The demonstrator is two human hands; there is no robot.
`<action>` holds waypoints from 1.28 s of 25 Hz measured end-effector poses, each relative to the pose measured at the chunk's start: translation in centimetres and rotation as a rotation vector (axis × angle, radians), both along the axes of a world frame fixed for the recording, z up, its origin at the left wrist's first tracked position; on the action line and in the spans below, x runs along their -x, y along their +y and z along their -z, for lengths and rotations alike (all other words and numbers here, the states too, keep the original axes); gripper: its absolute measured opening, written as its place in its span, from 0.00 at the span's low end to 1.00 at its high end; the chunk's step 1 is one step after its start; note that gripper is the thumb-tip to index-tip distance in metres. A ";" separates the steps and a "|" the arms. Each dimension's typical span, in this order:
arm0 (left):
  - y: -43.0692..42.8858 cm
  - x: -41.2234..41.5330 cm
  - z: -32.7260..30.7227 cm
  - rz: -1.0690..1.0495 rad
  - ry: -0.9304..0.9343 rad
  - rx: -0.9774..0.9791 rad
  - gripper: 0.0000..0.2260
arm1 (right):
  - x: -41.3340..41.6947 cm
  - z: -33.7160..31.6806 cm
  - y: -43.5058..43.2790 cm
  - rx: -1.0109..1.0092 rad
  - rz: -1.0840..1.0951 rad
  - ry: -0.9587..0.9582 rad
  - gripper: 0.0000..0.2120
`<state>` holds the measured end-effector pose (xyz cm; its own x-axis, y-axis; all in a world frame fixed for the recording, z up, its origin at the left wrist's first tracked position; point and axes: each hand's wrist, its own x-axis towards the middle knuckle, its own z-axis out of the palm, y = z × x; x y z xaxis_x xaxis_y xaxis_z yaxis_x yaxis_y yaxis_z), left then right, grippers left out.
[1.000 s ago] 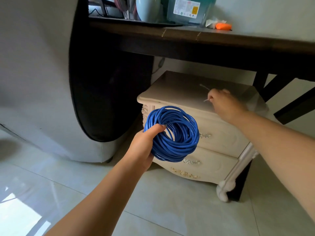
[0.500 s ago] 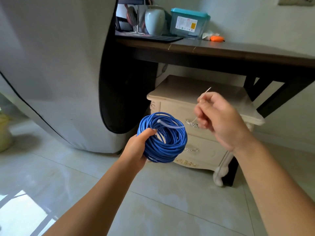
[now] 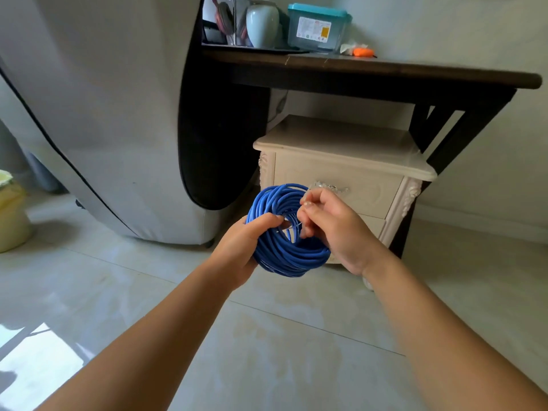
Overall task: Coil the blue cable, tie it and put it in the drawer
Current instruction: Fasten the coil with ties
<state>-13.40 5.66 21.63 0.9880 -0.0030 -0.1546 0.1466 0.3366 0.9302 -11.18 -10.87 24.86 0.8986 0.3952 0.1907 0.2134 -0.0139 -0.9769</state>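
cable coil (image 3: 284, 247) between both hands, before nightstand (image 3: 341, 161); nightstand under table (image 3: 415, 75)

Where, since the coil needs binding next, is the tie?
Head view, centre: the right hand pinches the tie at the hole of the coiled cable, which the left hand holds, in front of the nightstand.

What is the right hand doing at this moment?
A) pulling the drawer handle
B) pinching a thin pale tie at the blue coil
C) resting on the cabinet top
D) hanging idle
B: the right hand pinches a thin pale tie at the blue cable coil, which the left hand grips.
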 end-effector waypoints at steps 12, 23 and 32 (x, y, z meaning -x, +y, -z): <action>1.4 1.0 0.1 -0.003 -0.082 -0.109 0.13 | 0.9 0.7 1.7 -0.152 -0.168 0.144 0.08; 1.2 1.6 0.6 -0.114 -0.267 -0.686 0.56 | 0.9 2.3 1.8 -0.320 -0.163 0.427 0.05; 0.3 1.6 -0.1 -0.203 -0.417 -1.012 0.42 | 1.4 2.0 3.8 -0.345 0.051 0.270 0.06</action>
<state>-14.98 5.93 21.70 0.9309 0.1041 0.3502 -0.2134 -0.6232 0.7524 -12.57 -7.05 22.81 0.9509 0.3038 0.0591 -0.0432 0.3193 -0.9467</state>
